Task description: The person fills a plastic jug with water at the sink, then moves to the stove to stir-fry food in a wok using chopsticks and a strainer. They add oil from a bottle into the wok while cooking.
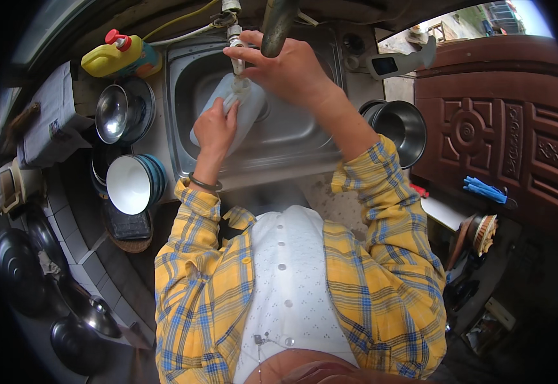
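A translucent plastic bottle (245, 113) leans inside the stainless steel sink (291, 152), its mouth just under the outlet of a metal tap (237, 65). My left hand (215, 126) is closed around the bottle near its neck. Above it, my right hand (288, 69) is at the tap, with thumb and fingers spread about the tap's body and handle; whether it grips the handle is hard to tell. Part of the right hand is hidden behind a thick dark pipe (277, 29).
Left of the sink stand a yellow jug with a red cap (116, 60), steel bowls (112, 114) and stacked enamel bowls (129, 184). Metal pots (400, 133) stand at the right, near a carved brown door (490, 120). A white-grey handled device (389, 66) lies behind them.
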A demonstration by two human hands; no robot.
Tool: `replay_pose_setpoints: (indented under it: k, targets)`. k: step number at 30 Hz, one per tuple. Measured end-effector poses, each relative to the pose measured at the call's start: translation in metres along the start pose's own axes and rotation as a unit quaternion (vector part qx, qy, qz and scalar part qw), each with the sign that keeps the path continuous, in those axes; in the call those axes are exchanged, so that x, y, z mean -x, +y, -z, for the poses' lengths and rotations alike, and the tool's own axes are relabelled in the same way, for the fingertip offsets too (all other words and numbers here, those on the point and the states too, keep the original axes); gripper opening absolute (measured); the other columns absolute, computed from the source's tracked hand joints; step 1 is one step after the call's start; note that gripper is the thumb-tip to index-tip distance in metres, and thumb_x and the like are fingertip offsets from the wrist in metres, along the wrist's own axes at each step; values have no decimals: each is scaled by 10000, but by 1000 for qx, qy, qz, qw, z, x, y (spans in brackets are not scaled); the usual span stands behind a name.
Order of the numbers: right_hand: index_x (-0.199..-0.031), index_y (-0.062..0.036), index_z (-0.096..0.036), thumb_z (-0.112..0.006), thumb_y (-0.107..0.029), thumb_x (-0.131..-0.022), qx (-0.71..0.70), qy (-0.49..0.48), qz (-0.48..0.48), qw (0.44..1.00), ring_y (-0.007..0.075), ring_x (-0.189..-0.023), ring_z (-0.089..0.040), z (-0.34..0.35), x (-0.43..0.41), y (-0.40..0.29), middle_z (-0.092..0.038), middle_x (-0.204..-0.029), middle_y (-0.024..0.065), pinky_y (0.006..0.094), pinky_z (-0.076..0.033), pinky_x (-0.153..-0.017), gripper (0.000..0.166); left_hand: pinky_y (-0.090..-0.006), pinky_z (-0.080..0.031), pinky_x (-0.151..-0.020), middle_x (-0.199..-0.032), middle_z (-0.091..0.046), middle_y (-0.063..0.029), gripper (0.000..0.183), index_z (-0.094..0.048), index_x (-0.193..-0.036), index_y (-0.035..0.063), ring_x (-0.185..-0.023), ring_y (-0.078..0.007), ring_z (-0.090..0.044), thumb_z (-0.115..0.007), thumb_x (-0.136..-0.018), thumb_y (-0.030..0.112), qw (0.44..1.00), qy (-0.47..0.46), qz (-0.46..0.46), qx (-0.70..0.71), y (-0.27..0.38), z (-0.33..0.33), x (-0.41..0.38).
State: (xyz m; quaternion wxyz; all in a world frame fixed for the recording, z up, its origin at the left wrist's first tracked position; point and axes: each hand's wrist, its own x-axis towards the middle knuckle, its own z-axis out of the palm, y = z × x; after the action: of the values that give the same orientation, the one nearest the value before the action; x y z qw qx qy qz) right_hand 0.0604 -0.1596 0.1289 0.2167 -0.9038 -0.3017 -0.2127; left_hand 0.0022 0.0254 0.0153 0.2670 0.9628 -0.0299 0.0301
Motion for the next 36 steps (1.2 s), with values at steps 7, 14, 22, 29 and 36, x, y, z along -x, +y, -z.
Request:
replay_pose_setpoints:
  k: [7,14,22,29,36]
  targets:
    - [-807,-129,-630,-803,-304,-632,-6,119,-84,989,249,-629,-629,-36,-19,-8,-603,-702,46,362,-486,-544,302,-488,-473,-555,-673,-629,-210,341,-582,-813,47,-654,-419,-619,-626,-892,376,999,26,-23,-22,-3,6,1]
    - [-921,-76,-684,-702,-283,-817,-181,81,-420,885,280,-769,-679,-117,94,55,-682,-911,107,395,-530,-650,233,-469,-464,-530,-658,-621,-210,327,-579,-797,42,-639,-413,-619,-642,-895,347,997,68,25,-29,-3,13,9]
    - [-882,-112,-717,-604,-165,-753,37,-266,-200,942,294,-1047,-577,-312,224,41,-676,-960,76,397,-519,-841,180,-459,-423,-500,-631,-603,-176,309,-582,-790,65,-593,-400,-591,-606,-923,342,996,91,2,-20,-7,3,1]
    - [-928,-50,-705,-670,-60,-817,-256,-30,-497,829,234,-752,-648,-217,169,50,-683,-861,79,333,-519,-700,117,-469,-410,-504,-590,-559,-171,367,-566,-737,81,-563,-393,-566,-405,-998,284,999,48,-9,21,-17,-4,0]
    - [-984,-53,-697,-708,-64,-796,-244,143,-335,899,220,-725,-613,-79,106,2,-633,-803,72,307,-497,-646,189,-478,-436,-487,-560,-585,-169,378,-600,-690,79,-526,-383,-585,-434,-976,264,999,23,-46,-1,3,-8,-11]
